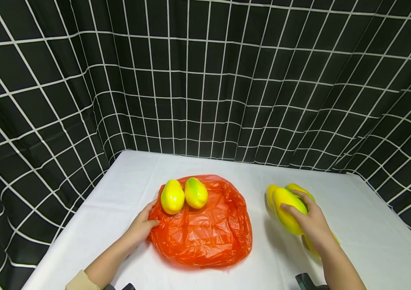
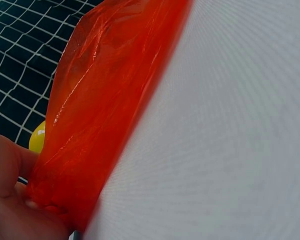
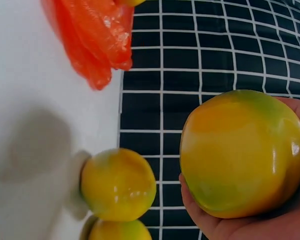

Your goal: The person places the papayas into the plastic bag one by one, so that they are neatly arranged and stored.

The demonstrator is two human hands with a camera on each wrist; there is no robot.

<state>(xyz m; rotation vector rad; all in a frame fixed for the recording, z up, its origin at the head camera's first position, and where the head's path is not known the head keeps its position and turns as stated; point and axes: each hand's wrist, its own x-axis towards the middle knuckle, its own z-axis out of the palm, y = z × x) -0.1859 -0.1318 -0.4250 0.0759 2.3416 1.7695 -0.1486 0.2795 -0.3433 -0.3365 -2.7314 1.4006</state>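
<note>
An orange-red plastic bag (image 1: 205, 237) is spread on the white table. On its far left part are two yellow mangoes, one (image 1: 172, 198) beside a greener one (image 1: 196, 194). My left hand (image 1: 141, 226) pinches the bag's left edge between thumb and fingers; in the left wrist view the film (image 2: 97, 100) stretches away from them. To the right of the bag, my right hand (image 1: 313, 220) grips a large yellow mango (image 1: 288, 211) with green patches. This mango (image 3: 240, 155) hangs above the table, its shadow falling on the cloth.
Around the right hand lie more mangoes on the cloth: one at the left (image 1: 270, 196), one behind (image 1: 301, 189), and one partly hidden under the forearm (image 1: 313, 246). Black fabric with a white grid (image 1: 205, 80) stands around the white tablecloth (image 1: 133, 169).
</note>
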